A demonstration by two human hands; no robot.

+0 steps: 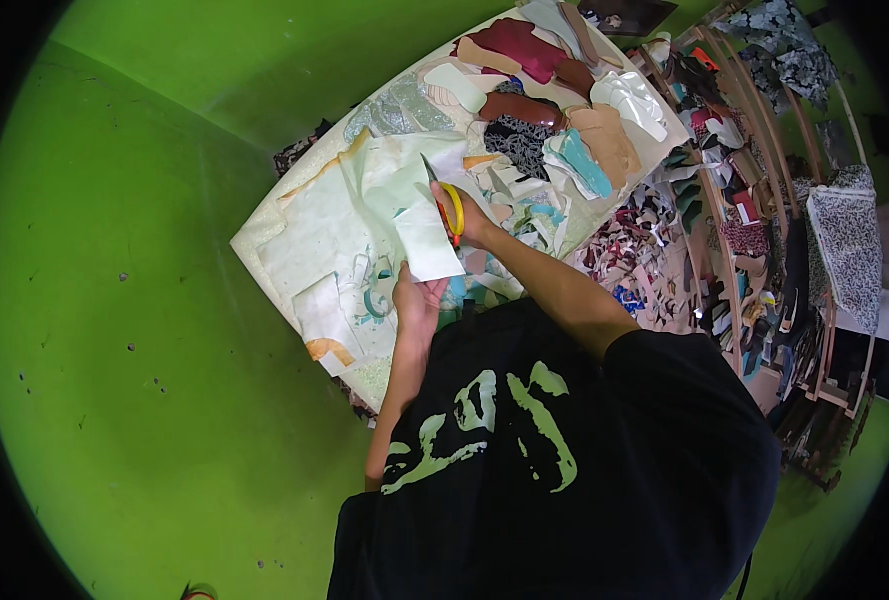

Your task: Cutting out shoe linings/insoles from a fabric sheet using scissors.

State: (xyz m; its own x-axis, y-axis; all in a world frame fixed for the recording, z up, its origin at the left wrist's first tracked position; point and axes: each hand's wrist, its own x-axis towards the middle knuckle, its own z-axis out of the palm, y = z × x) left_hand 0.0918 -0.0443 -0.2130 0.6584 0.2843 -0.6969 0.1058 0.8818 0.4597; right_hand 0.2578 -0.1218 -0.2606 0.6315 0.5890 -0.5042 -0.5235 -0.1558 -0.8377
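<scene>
Over a table heaped with sheet material, my right hand (472, 222) is closed round a pair of scissors (455, 210) with yellow-and-red handles. Their dark blades point away, toward the upper left. My left hand (419, 303) pinches the near edge of a pale white-green piece (430, 246), which looks like paper or thin sheet. This piece lies just beside and below the scissors; I cannot tell whether the blades touch it. Beneath both hands spreads a large creased pale sheet (304, 235) with brown-stained edges. Small teal offcuts (376, 300) lie next to my left hand.
On the table's far part (654, 150) rest a maroon piece (524, 48), a glossy brown piece (521, 110), tan pieces (609, 140) and a teal stack (579, 165). Scraps (644, 250) pile up at the right, beside a wooden rack (729, 260) full of materials. Green walls (144, 250) stand at the left.
</scene>
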